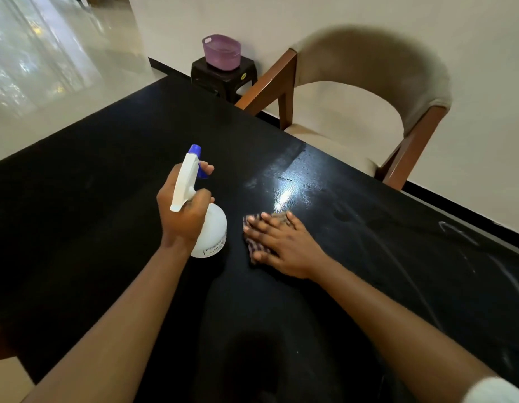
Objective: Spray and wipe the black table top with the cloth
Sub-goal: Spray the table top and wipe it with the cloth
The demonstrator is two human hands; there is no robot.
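My left hand (184, 216) gripped the neck of the spray bottle (213, 229), fingers curled round it, index finger out on the blue trigger. The bottle was white with a blue nozzle tip pointing away from me; I couldn't tell whether its base was touching the table (107, 199). My right hand (281, 242) lay flat, fingers straight and spread, pressing the cloth (251, 245) onto the table just right of the bottle. The cloth was a checked one, mostly hidden under my fingers, with only its edges showing. A wet shiny patch (287, 184) sat on the black top just beyond that hand, and pale smear streaks showed farther right. Both my forearms reached in from the near edge. Across the table stood a wooden chair (354, 112) with beige padding, and next to it a purple tub (222, 52) on a dark stool (223, 75) against the wall.
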